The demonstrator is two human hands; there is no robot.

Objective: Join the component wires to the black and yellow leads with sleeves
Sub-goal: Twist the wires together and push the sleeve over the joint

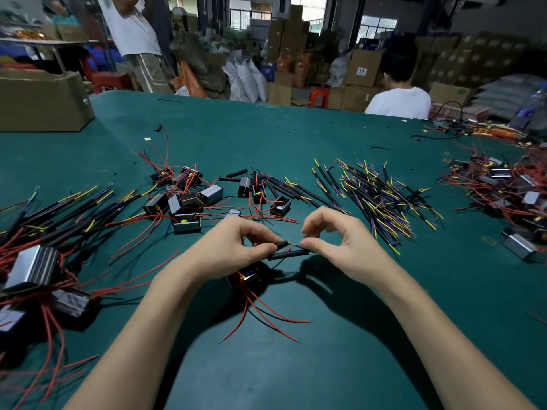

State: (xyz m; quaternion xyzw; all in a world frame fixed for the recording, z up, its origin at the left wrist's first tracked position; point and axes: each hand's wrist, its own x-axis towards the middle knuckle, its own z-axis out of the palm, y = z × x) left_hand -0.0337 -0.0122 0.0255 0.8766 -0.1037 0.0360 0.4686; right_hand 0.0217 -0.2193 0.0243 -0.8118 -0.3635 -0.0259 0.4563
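My left hand (236, 250) pinches a short black sleeve (282, 244) on a wire. My right hand (337, 241) pinches the bare yellow and blue wire ends (297, 246) that meet that sleeve. A second, longer black sleeve (288, 255) lies just below them between the two hands. Under my left hand sits a small black component (245, 276) with red wires (266, 318) trailing toward me on the green table (296, 365).
Heaps of black and yellow leads (381, 196) lie at the right and the far left (74, 208). Loose components with red wires (189, 196) sit behind my hands, more at the right edge (503, 184). A cardboard box (41, 99) stands back left. Two people are beyond the table.
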